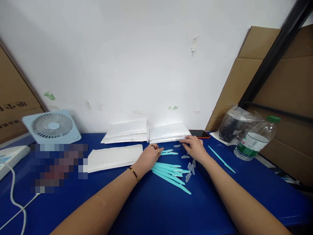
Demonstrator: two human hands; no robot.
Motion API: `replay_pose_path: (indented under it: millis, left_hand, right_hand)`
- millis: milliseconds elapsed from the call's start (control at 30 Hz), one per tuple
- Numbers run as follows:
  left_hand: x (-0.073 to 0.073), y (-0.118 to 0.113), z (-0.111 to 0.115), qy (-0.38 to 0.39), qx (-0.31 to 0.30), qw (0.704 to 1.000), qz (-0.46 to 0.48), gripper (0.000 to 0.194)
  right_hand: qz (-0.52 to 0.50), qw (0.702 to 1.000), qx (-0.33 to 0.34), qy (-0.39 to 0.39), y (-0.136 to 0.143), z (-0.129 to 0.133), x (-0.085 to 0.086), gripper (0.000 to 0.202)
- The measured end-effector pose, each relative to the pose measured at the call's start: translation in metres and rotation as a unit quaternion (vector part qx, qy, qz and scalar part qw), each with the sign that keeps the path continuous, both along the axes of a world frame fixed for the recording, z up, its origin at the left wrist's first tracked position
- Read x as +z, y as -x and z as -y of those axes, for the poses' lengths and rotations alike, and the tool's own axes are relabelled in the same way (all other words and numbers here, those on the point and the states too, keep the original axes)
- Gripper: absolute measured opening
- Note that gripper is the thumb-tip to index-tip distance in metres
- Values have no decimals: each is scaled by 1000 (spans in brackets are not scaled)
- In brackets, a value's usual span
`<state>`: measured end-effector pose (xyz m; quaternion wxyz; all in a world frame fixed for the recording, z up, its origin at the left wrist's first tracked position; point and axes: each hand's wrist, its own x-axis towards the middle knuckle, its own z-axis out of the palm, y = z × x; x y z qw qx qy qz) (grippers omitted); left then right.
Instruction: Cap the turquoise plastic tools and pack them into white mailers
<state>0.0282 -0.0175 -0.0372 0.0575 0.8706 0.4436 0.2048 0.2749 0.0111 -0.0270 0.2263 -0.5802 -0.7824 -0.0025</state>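
My left hand [149, 157], with a ring and a bracelet, is closed with two turquoise eyebrow razors [169, 152] sticking out past its fingertips. Below it, several more turquoise eyebrow razors [171, 174] lie fanned out on the blue table, their left ends partly hidden by the hand. My right hand [195, 148] reaches in from the right with its fingers apart, fingertips low beside a small clear plastic cap [176, 146]. Several other clear caps [192, 169] are scattered between the right forearm and the razors. One single razor [221, 159] lies apart on the right.
White padded mailers [127, 130] are stacked along the wall, with another stack [170, 132] beside them and one mailer [114, 157] lying nearer. A phone [200, 133], a bagged dark item [231, 125] and a water bottle [255, 140] stand right. A fan [53, 126] is left.
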Motion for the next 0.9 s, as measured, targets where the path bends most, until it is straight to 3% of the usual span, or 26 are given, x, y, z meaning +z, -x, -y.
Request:
replay_pose_path:
  millis: [100, 200, 333, 500, 567, 667, 800, 900]
  left_hand:
    - [9, 2, 8, 16, -3, 999, 35, 25]
    - [19, 3, 17, 66, -50, 996, 26, 20]
    - [21, 1, 23, 145, -55, 988, 19, 18]
    - [19, -1, 25, 210, -20, 977, 31, 23]
    - [19, 0, 27, 198, -28, 979, 40, 23]
    - [19, 1, 30, 161, -45, 985, 45, 20]
    - [14, 1, 27, 152, -31, 987, 37, 15]
    - [11, 0, 22, 141, -20, 988, 64, 17]
  right_hand:
    - [36, 998, 41, 5, -2, -9, -1, 25]
    - [66, 994, 86, 28, 4, -10, -3, 23]
    - [102, 993, 44, 46, 10, -6, -2, 20]
    - [107, 993, 40, 36, 9, -2, 1, 36]
    - [59, 997, 53, 21, 6, -3, 1, 33]
    - [-110, 992, 61, 16, -1, -5, 0, 18]
    - [-346, 927, 105, 99, -10, -2, 5, 20]
    - [-393, 892, 157, 160, -11, 9, 15, 25]
